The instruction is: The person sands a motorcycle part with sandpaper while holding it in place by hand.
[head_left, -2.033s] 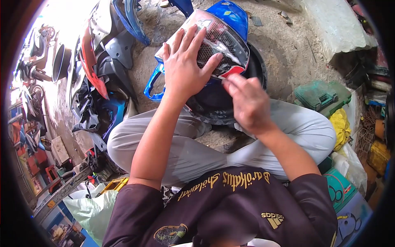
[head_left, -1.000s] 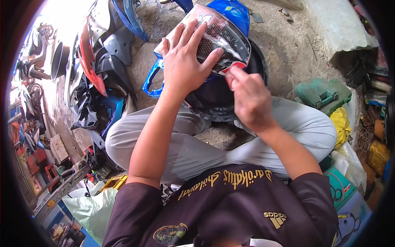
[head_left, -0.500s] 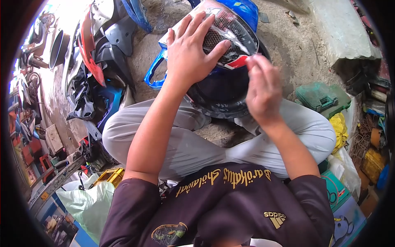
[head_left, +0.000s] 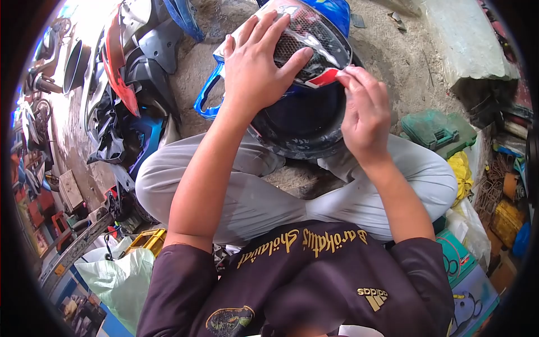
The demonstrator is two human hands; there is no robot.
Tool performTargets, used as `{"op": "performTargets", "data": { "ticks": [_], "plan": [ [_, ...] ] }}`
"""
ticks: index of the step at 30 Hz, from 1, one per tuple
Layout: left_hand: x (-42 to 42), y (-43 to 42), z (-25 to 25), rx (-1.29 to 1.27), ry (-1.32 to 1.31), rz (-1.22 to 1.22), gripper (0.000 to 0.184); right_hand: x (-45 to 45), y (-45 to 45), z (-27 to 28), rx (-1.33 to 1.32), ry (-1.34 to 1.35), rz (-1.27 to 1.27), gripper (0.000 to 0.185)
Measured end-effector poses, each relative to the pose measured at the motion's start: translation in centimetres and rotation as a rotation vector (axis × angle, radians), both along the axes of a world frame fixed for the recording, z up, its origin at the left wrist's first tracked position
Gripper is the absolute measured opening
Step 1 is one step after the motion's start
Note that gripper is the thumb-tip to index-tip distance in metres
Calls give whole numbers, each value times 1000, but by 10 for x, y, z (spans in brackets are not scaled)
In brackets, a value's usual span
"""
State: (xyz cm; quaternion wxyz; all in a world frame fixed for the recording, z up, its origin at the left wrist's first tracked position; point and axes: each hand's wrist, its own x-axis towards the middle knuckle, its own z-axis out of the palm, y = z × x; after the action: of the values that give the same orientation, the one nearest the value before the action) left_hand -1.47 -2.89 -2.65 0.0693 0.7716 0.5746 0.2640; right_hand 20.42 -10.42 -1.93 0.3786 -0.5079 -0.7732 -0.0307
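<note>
A glossy motorcycle body panel [head_left: 315, 47] with a black mesh pattern, white streaks and a red corner lies across a black basin [head_left: 297, 132] between my knees. My left hand [head_left: 259, 64] rests on the panel's left side, fingers spread flat. Thumb and fingertips of my right hand [head_left: 366, 106] pinch at the red corner of the decal [head_left: 324, 77], on the panel's lower right edge. Whether they hold only the decal film or the panel's rim too, I cannot tell. Blue plastic parts [head_left: 209, 94] show beside and behind the panel.
Red, black and grey fairing pieces [head_left: 119, 67] are piled at the left. A green tool case [head_left: 429, 132] stands to the right, near a yellow bag [head_left: 461, 174]. A concrete block [head_left: 463, 39] lies at the upper right. At lower left are a whitish plastic bag [head_left: 120, 281] and a yellow crate [head_left: 147, 241].
My right hand, blurred before, is now sharp and pinches at the red corner. My left hand stays flat on the panel. The whole view has shifted slightly.
</note>
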Motion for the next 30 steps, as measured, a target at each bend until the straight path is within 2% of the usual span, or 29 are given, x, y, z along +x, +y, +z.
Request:
{"op": "performTargets", "data": {
  "ticks": [4, 7, 9, 11, 13, 15, 18, 21, 26, 30],
  "plan": [
    [2, -4, 4, -5, 8, -3, 75, -20, -24, -1, -83, -49, 117, 26],
    [2, 0, 1, -14, 2, -3, 75, -6, -11, 4, -38, -71, 79, 27],
    [-2, -2, 0, -20, 4, 2, 75, -1, -1, -1, -14, 18, 22, 30],
    [1, -3, 2, -4, 8, -2, 75, -15, -19, 5, -59, -61, 43, 28],
    [2, -3, 3, -3, 10, -2, 75, -25, -26, -3, -69, -18, 117, 29],
    [3, -2, 3, -11, 1, -8, 75, -7, -14, 5, -48, -50, 135, 27],
    [-1, -1, 2, -16, -6, 4, 74, -5, -5, 1, 0, -21, -6, 21],
    [1, -2, 3, -4, 15, -5, 74, -24, -26, 0, -87, -17, 132, 21],
    [-2, -3, 1, -17, 6, -1, 74, -3, -4, 9, -106, 92, 16, 19],
    [0, -1, 3, -15, 14, -2, 75, -26, -24, 2, -82, 67, 144, 17]
  ]
}}
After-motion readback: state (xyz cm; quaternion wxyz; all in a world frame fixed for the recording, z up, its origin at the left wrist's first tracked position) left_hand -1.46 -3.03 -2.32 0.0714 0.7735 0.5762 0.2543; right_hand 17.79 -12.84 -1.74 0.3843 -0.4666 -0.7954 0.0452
